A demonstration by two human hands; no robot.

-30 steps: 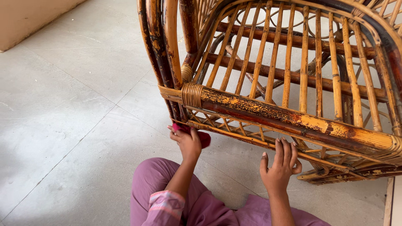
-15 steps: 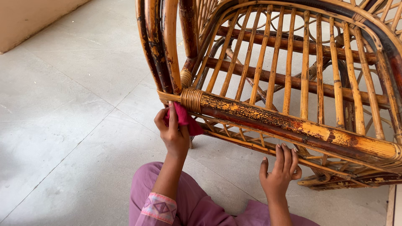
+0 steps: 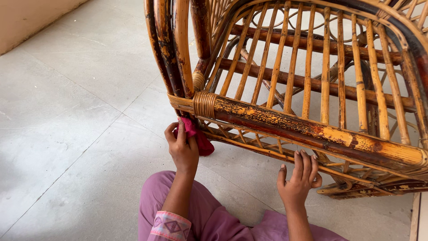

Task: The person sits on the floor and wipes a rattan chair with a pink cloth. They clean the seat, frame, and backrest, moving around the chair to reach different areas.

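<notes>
Left hand (image 3: 182,149) presses crumpled red cloth (image 3: 196,136) against glossy cane chair (image 3: 312,129)

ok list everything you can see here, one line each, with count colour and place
chair: one, cane, worn brown and yellow, tipped on the floor, fills the upper right
cloth: one, dark pink, pressed under the chair's left front corner
floor: grey tiles, all around
wall: beige, strip at top left
trousers: purple with a patterned cuff, bottom centre
left hand: holds the cloth against the chair's lower rail
right hand: fingers spread, tips resting on a thin lower rail of the chair, holding nothing
</notes>
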